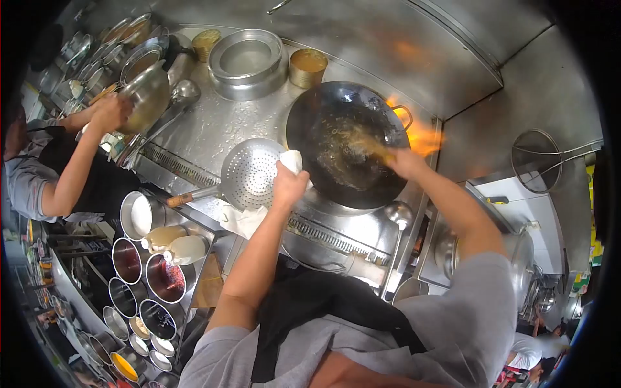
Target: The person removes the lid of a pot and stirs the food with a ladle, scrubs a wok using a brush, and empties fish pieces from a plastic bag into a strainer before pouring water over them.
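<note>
Evidently the wok (309,115) is in use: it sits over the burner at the back of the counter (217,119), with flame (425,137) rising past its far right rim. Inside is a shallow, bubbling liquid, murky brown, with no solid food to be made out. I judge the work in the wok to be under way, not finished; how much is left cannot be told.

The right hand (405,164) is closed round a brush (370,145), blurred, its end down in the liquid. The left hand (289,189) is closed on a folded white cloth (292,160) at the wok's near left edge; whether it also grips a handle there, I cannot tell.

Just beside the wok lies the skimmer (249,174), with only its own holes to show. Behind, the pot (221,76) holds pale liquid, and the tin (308,81) beside it something orange-brown. The ladle (399,213) is to the right, its cup near the wok.

Farther left, one tub (127,216) holds something white, another (152,284) red bits in liquid, a third (147,321) dark purple pieces, and a lower one (132,377) something yellow. Two bottles (186,249) of cloudy yellowish liquid stand among them. Beyond, a co-worker's hands (111,114) hold a tilted bowl (150,97).
</note>
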Motion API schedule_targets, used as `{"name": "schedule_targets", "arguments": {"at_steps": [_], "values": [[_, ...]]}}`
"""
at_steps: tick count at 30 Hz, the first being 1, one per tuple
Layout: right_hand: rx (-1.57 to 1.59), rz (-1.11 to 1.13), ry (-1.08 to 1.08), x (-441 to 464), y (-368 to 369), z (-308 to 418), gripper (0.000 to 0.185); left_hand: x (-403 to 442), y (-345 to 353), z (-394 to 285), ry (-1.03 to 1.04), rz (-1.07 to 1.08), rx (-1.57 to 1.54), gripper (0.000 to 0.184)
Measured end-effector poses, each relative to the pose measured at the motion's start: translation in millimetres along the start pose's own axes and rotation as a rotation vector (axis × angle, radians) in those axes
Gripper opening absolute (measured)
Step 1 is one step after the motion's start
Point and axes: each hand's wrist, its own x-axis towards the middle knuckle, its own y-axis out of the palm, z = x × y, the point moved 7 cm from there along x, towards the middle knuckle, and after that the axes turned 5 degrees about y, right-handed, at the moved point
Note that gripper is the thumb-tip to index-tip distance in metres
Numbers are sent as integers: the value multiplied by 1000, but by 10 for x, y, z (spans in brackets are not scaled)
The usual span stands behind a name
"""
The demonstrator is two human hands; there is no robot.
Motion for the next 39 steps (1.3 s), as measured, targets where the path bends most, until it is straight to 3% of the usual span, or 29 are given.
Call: {"name": "schedule_targets", "arguments": {"at_steps": [1, 3, 5, 7, 9, 10, 11, 14, 15, 17, 20, 22, 24, 26, 30, 32, 34, 36, 39], "values": [[79, 62, 135, 282, -83, 100, 47, -6, 32, 23, 17, 18, 3, 68], [249, -227, 97, 772, 95, 268, 48, -17, 48, -3, 8, 41, -10, 69], [445, -155, 267, 525, 267, 562, 51, -19, 31, -12, 15, 57, -15, 70], [456, -162, 224, 256, 420, 743, 52, -21, 34, 36, 54, 40, -74, 72], [401, -14, 170, -205, 309, 851, 51, -42, 31, 4, 22, 61, -48, 73], [383, 10, 47, -339, 321, 796, 52, -57, 9, 17, -11, 89, -10, 75], [358, -105, -142, -441, 413, 616, 51, -76, -13, 17, -21, 123, -23, 77], [191, 140, -109, -977, -93, 144, 49, -47, 18, 105, -69, 159, -104, 79], [131, 207, -1, -996, -278, -63, 49, -100, -54, 33, -130, 199, -178, 76], [-36, 191, 115, -548, -500, -564, 49, -17, -18, 67, -41, 58, -19, 60], [-299, -5, 47, 359, -494, -189, 50, 19, 2, 120, -77, 152, -73, 73], [151, -102, 9, 823, -43, 238, 50, 110, 142, 164, 47, 80, -25, 76], [177, -372, -83, 691, 397, 493, 49, 54, 12, 148, 36, 97, -64, 77], [308, -397, -87, 466, 704, 760, 49, 57, 57, 175, 87, 116, -65, 81], [301, -301, -19, 546, 434, 1034, 50, -52, 8, 91, 59, 97, -17, 79], [541, -458, 125, 976, 357, 846, 52, -170, -50, 18, 17, 27, -85, 78], [692, -394, 127, 1353, 603, 1012, 53, -231, -26, -13, -5, 45, -68, 78], [827, -406, -170, 959, 543, 1564, 49, -220, -32, -61, -13, 56, -53, 77], [1037, -54, -319, 82, 575, 1658, 45, -210, -8, 20, -39, 41, -21, 73]]}}
